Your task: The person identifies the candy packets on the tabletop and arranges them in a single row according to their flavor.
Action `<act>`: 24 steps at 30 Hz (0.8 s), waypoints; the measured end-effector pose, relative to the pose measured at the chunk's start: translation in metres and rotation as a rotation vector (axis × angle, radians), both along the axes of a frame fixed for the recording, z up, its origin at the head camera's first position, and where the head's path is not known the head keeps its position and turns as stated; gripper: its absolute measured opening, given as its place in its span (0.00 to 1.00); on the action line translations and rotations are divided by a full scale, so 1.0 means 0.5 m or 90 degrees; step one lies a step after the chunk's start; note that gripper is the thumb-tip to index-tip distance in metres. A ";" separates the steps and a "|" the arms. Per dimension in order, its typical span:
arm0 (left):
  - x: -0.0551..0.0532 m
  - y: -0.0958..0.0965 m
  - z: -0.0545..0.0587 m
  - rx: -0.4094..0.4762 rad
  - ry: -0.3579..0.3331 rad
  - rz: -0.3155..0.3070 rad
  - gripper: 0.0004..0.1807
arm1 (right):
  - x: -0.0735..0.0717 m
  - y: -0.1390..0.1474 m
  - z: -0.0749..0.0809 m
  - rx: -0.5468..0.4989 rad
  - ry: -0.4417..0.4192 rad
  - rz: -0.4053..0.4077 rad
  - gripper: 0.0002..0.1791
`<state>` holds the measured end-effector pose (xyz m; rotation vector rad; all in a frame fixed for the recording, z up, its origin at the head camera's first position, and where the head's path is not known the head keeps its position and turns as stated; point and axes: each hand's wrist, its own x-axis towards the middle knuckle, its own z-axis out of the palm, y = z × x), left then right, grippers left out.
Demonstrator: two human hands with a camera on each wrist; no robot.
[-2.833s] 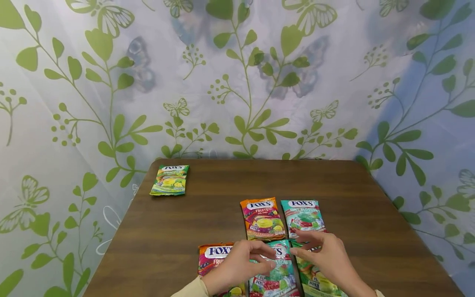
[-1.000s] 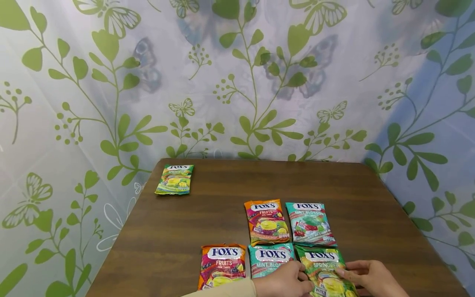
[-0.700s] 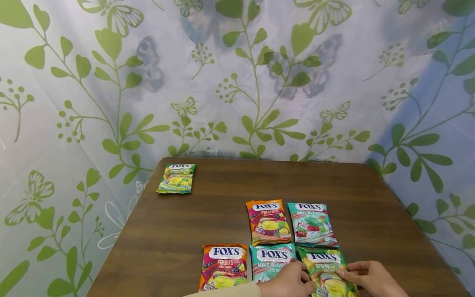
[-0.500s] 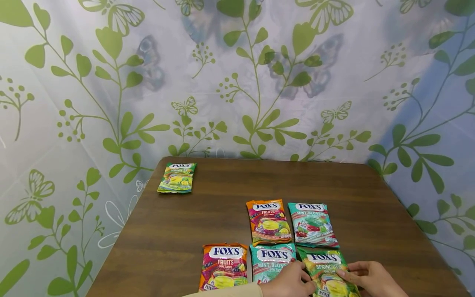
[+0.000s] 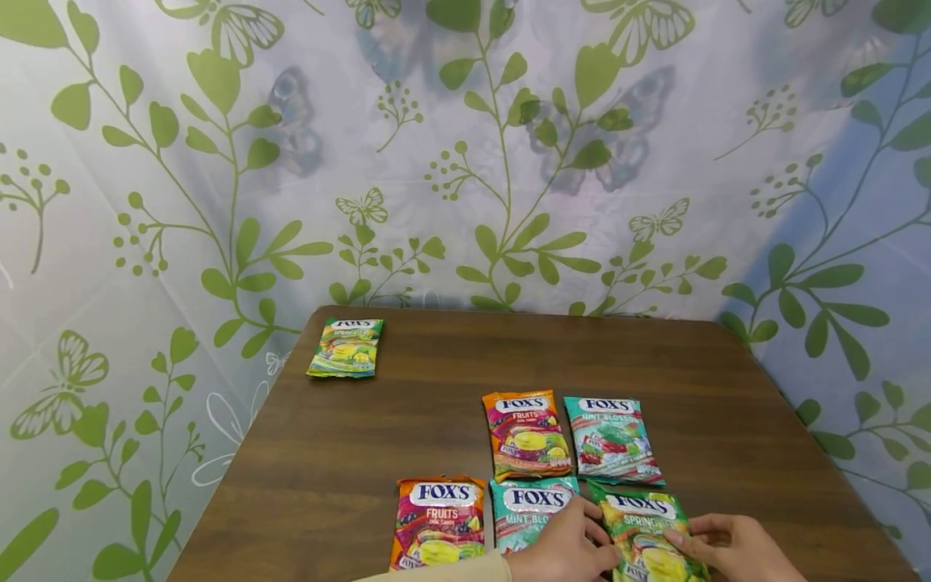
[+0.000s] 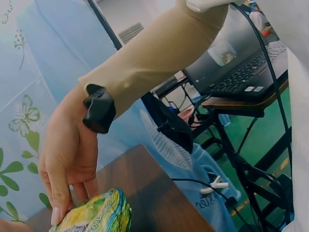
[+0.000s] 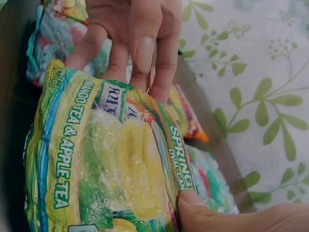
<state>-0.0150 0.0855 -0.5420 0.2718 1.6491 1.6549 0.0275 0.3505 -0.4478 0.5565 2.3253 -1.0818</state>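
Observation:
My right hand pinches the right edge of a green Fox's Spring Tea candy pack at the front of the table, thumb on its printed face. At that pack's left edge is my left hand, overlapping the lower part of a teal Mint Blossom candy pack. In the right wrist view the left hand's fingers extend straight behind the green pack's edge, its thumb apart from the pack. The green pack is tilted there. Left of the teal pack lies an orange Fruits candy pack.
Behind the front row lie another Fruits pack and another Mint Blossom pack, side by side. A second Spring Tea pack lies at the table's far left corner. Beyond the wooden table hangs a leaf-patterned curtain.
Both hands have moved from over the front packs to the green pack's two edges. In the last half second that pack has shifted slightly right with the right hand.

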 end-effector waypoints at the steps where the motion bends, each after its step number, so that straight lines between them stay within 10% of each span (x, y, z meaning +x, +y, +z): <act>1: -0.002 -0.002 0.000 0.022 -0.017 0.008 0.18 | 0.001 -0.001 0.006 0.002 0.006 0.004 0.44; 8: -0.033 -0.024 -0.010 0.122 -0.120 0.015 0.17 | -0.002 -0.017 0.048 -0.007 0.050 0.025 0.40; 16: -0.078 -0.053 0.009 0.088 -0.039 0.016 0.19 | -0.023 -0.047 0.102 -0.028 0.088 0.033 0.40; 24: -0.058 -0.125 0.261 0.031 0.054 0.094 0.18 | -0.076 -0.087 0.156 -0.037 0.178 0.100 0.36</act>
